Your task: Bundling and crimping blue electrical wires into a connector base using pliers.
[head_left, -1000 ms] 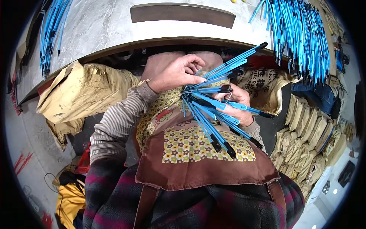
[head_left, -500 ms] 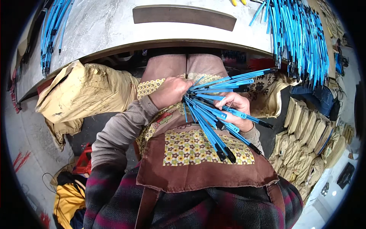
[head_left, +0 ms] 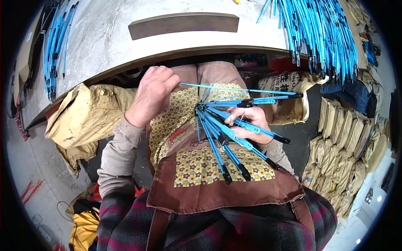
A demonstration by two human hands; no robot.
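Note:
A fan of thin blue rods with black ends (head_left: 215,125), like umbrella ribs, spreads over my lap. The rods converge at a point (head_left: 199,108) above the flowered apron (head_left: 188,161). My left hand (head_left: 155,94) is closed, its thumb and finger pinching the end of one blue rod (head_left: 217,86). That rod stretches to the right above the others, its black end at the far side. Lower right, my right hand (head_left: 251,121) grips several rods of the fan, with a thin wire (head_left: 241,119) showing by its fingers. The palm side of this hand is partly hidden.
On the table (head_left: 100,33) ahead lie a grey metal bar (head_left: 184,25), a large heap of blue rods (head_left: 320,37) at right and a smaller bunch (head_left: 56,46) at left. Tan sacks (head_left: 94,111) flank my legs. Stacked tan packages (head_left: 343,138) stand at right.
My left hand has moved left and up, away from the gathered rod ends, drawing one rod's end with it. My right hand stays on the fan. The whole view has shifted slightly.

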